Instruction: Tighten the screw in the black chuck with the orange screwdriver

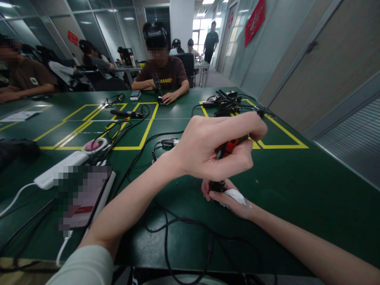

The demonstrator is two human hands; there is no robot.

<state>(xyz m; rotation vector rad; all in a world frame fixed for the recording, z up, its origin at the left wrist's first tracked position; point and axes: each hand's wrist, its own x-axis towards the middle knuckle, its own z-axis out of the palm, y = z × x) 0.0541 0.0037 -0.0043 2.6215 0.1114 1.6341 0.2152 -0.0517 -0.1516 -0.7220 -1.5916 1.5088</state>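
Observation:
My left hand (208,146) is closed around the handle of a black-and-red screwdriver (230,147), held over the table in front of me. Its fingers hide most of the tool, and I cannot see the tip. Below and behind it, my right hand (230,196) rests low by the tabletop, its fingers closed on a small round black part (218,186). A white patch (236,196) covers the back of that hand near the thumb. Whether the screwdriver touches the black part is hidden from view.
On the green table (285,190) a phone (89,198), a white power strip (63,168) and looping black cables (190,219) lie around my arms. A heap of black devices (227,101) is at the far right. Across from me a co-worker (162,71) holds a similar tool.

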